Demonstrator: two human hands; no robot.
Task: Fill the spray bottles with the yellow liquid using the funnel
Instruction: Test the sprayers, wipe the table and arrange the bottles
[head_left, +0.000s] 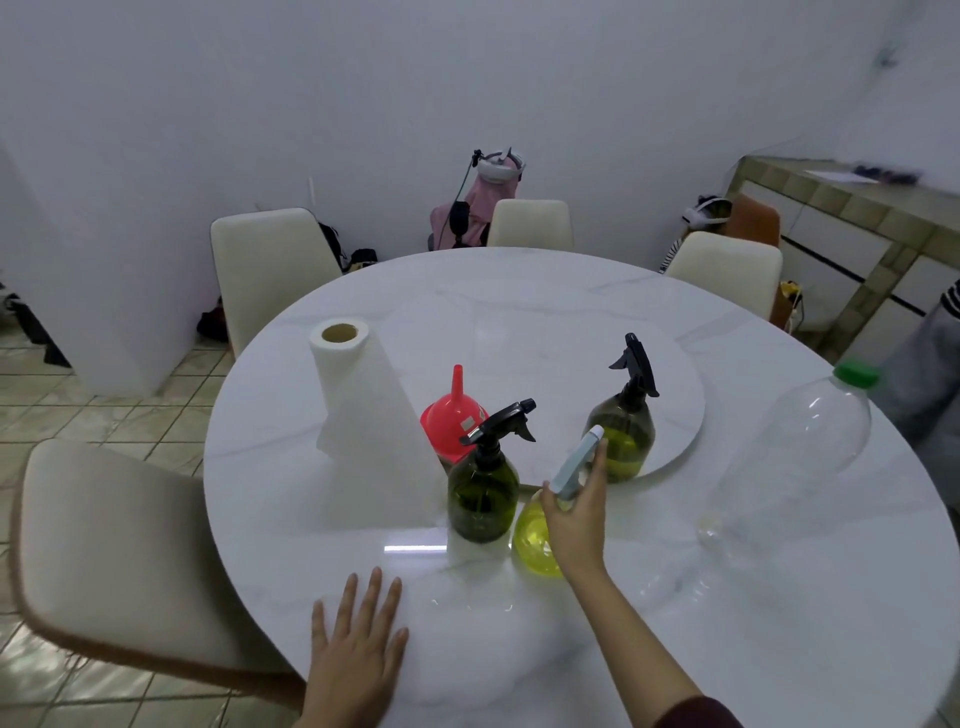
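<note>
1. The right hand (574, 512) is closed around the neck of a clear round spray bottle holding yellow liquid (537, 540), just under its pale blue-grey trigger head (574, 465); the grip is a grasp on that bottle.
2. The left hand (356, 647) is laid flat on the white marble tabletop (571, 649) at about 7 o'clock, fingers spread and released, nothing held.
3. The held bottle stands near the centre of the tabletop, toward 6 o'clock. A dark green spray bottle with a black trigger (483, 491) stands just beside it at its 9 o'clock, and a second dark green spray bottle (623, 431), showing some yellow liquid, stands near at its 1 o'clock on a round white turntable (675, 405).
4. The red plastic funnel (454, 418) is set upside down, spout up, behind the nearer green bottle. A large clear plastic bottle with a green cap (800, 452), apparently empty, stands at 3 o'clock; a white paper towel roll (353, 384) stands at 10 o'clock.
5. The step in hand is judged to be handling the trigger head of the yellow bottle. The bottle should be kept upright and its body steadied by the free hand, so that nothing is spilled and the neighbouring green bottle is not knocked.
6. A pale sticker is seen on the funnel, but no writing or brand can be read.
</note>
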